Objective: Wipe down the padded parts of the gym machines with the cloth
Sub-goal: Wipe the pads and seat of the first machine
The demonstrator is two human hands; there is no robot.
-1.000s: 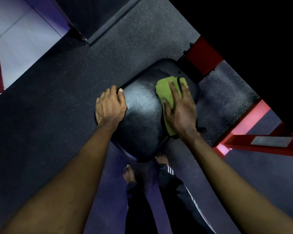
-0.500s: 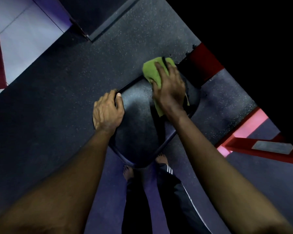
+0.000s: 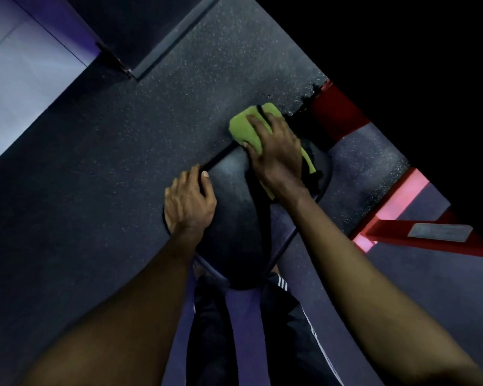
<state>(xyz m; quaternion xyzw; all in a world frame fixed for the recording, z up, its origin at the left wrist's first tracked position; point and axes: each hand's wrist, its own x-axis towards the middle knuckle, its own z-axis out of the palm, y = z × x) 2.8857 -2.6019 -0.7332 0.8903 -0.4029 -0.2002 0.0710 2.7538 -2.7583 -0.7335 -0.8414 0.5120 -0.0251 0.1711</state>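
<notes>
Two hands: left hand point(image 3: 190, 204) grips the black padded seat point(image 3: 232, 224); right hand point(image 3: 276, 154), held flat, presses the green cloth point(image 3: 244, 126). Keep pressure even along the far rim.

Seat pad point(image 3: 234, 215) carries green cloth point(image 3: 243, 129) (far edge, apparently).

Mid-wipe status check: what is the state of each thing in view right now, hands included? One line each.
green cloth: bunched, pressed onto the far end of the pad under the right hand.
black seat pad: cloth on its far end, left edge gripped, the rest bare.
right hand: fingers spread, pressing down on the cloth.
left hand: fingers curled over the pad's left edge, thumb on top.
red machine frame: beyond the pad, untouched.
</notes>
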